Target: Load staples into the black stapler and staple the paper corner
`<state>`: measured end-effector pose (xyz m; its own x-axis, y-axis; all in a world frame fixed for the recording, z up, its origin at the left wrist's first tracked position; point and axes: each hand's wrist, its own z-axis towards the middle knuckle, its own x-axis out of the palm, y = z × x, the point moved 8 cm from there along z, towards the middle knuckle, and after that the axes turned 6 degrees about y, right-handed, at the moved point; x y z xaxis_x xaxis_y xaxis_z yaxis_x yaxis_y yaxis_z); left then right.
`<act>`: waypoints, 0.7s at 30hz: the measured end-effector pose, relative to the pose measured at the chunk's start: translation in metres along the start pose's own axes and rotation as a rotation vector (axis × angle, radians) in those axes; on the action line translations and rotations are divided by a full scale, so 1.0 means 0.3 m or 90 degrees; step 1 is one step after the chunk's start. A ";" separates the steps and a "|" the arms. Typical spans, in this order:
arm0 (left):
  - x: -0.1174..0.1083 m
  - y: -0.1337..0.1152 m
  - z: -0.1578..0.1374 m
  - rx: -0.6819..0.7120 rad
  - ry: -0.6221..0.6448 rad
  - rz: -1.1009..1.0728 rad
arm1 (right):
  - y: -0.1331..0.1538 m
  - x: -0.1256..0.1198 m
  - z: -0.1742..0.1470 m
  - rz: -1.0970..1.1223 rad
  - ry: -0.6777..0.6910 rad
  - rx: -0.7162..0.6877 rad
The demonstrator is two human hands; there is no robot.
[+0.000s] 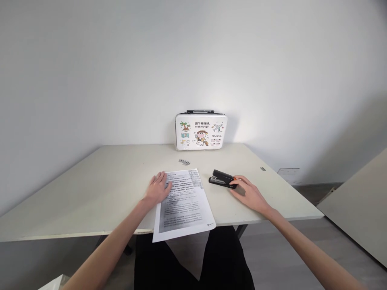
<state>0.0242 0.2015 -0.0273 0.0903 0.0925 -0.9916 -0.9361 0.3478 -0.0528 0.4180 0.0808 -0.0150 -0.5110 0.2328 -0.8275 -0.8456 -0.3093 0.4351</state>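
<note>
Printed paper (pixel 184 205) lies on the table, its near edge hanging past the table's front. My left hand (pixel 157 188) rests flat on the sheet's left edge, fingers spread. To the right of the paper is a black stapler (pixel 223 177) with an orange part near its rear end. My right hand (pixel 248 194) grips that rear end, thumb on the near side and fingers on the far side. The stapler's front points left toward the paper, apart from it. Whether the paper is one sheet or a stack I cannot tell.
Several small grey staple strips (pixel 184 162) lie beyond the paper. Another small grey piece (pixel 263 169) sits near the table's right edge. A white case with cartoon prints (pixel 201 133) stands against the wall at the back of the white table (pixel 90 193).
</note>
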 end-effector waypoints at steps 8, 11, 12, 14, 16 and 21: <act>-0.094 0.100 0.047 0.063 0.026 0.023 | 0.004 -0.030 -0.043 0.042 0.022 -0.006; -0.139 0.088 0.089 0.080 0.016 0.026 | 0.026 -0.035 -0.045 0.009 0.011 -0.036; -0.150 0.072 0.107 0.084 0.009 0.025 | 0.036 -0.036 -0.046 -0.003 0.004 -0.046; -0.159 0.024 0.150 0.091 -0.007 0.023 | 0.049 -0.041 -0.047 -0.019 -0.015 -0.050; -0.153 -0.040 0.198 0.095 -0.022 0.021 | 0.055 -0.045 -0.046 -0.023 -0.031 -0.044; -0.107 -0.174 0.314 0.075 -0.065 0.014 | 0.060 -0.040 -0.035 -0.037 -0.031 -0.052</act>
<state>0.1021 0.2682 0.0183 0.1101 0.1927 -0.9751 -0.8922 0.4515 -0.0115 0.4105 0.0626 -0.0009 -0.4704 0.2965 -0.8311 -0.8592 -0.3684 0.3549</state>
